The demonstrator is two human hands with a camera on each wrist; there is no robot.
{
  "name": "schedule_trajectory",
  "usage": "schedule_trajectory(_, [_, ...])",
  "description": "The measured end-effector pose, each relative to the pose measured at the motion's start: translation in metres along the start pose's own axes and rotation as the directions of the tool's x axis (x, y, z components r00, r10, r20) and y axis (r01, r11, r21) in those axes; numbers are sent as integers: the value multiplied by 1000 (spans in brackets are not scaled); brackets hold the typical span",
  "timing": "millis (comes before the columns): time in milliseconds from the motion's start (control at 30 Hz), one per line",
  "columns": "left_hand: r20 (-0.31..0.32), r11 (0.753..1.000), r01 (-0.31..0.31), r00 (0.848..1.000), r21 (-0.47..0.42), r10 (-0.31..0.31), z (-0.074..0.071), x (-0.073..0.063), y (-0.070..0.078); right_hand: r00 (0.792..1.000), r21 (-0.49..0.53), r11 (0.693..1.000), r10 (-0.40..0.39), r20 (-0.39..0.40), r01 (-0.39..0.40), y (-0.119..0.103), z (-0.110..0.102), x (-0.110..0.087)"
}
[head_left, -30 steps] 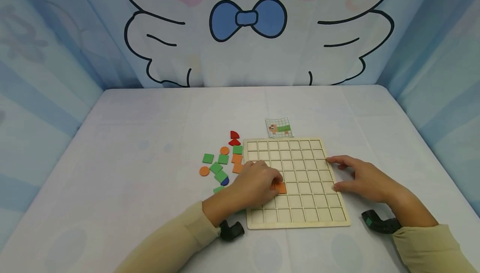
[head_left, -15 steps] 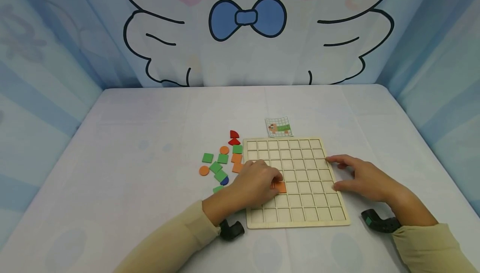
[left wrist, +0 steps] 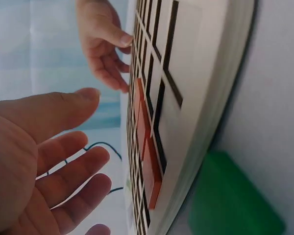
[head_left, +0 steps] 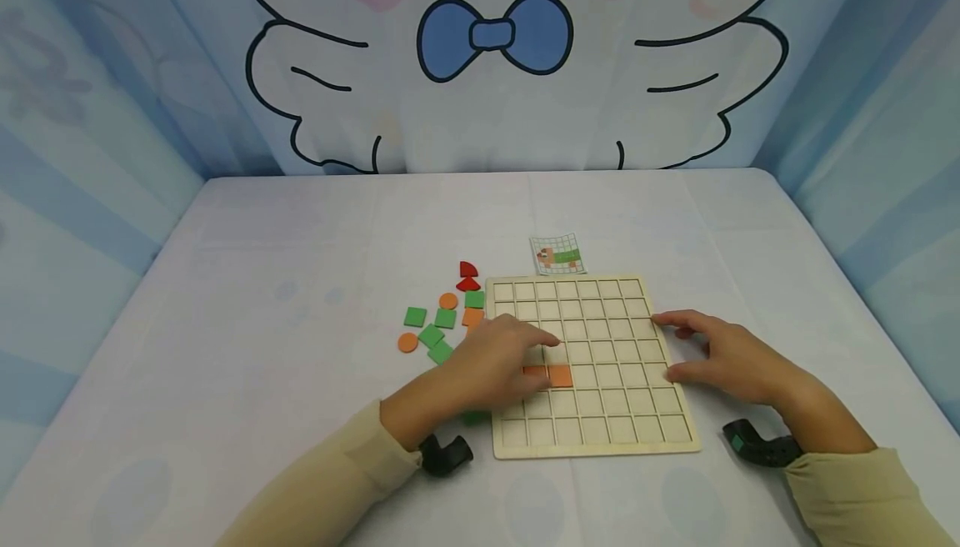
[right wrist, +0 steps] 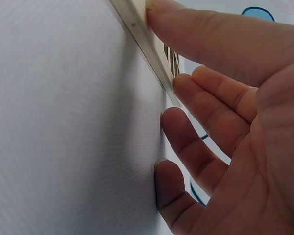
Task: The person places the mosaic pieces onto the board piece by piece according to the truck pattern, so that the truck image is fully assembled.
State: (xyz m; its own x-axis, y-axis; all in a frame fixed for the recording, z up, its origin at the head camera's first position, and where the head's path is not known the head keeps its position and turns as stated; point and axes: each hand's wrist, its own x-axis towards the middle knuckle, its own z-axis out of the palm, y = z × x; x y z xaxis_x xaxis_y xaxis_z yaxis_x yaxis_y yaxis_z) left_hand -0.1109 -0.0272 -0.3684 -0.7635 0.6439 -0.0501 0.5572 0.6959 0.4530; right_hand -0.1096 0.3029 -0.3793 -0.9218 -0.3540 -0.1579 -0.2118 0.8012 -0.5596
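Note:
The pale wooden grid board (head_left: 615, 428) lies flat on the table. Orange square tiles (head_left: 560, 376) sit side by side in one of its rows, and the left wrist view shows the orange tiles (left wrist: 152, 178) lying on the grid. My left hand (head_left: 487, 363) hovers over the board's left part, thumb and index finger spread; the left wrist view shows nothing between them. At the board's right edge rests my right hand (head_left: 731, 361), with thumb and index fingertip touching the rim. In the right wrist view, the fingers of that hand (right wrist: 220, 127) are gently bent and hold nothing.
Left of the board lie loose green squares (head_left: 415, 317), orange discs (head_left: 407, 343), an orange square (head_left: 473, 317) and red wedge pieces (head_left: 468, 269). A small picture card (head_left: 558, 255) lies behind the board. A green piece (left wrist: 235, 196) is beside the board's near-left edge.
My left hand has let go of the orange tile and shifted slightly left, its fingers spreading apart and uncovering more of the orange row. The right hand has stayed put.

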Motion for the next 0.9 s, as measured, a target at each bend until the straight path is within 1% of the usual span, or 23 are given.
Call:
schedule_trajectory(133, [-6,999,4,1000,-51,-4,-6,-3,-5,1000,8,1000,0,2,0,0,0,0])
schedule_trajectory(200, [-4,995,27,1000,-92,-28,-9,-5,-9,1000,11,1000,3,4,-3,0,0,0])
schedule_trajectory(333, [8,982,99,995,-158,-99,-16,-10,-16,1000,9,1000,0,2,0,0,0,0])
schedule_trajectory(433, [-1,976,121,992,-182,-124,-21,-14,-23,1000,7,1000,-4,0,4,0,0,0])
schedule_trajectory(600, [-49,979,109,992,-172,-119,-28,-20,-34,1000,17,1000,-1,2,1,0,-1,0])
schedule_trajectory(733, [-85,981,99,990,-167,-115,-31,-23,-43,1000,23,1000,-4,2,4,-1,-1,0])
schedule_trajectory(900, [-82,977,145,984,-155,-159,-31,-26,-51,1000,28,1000,-3,1,3,0,0,0])
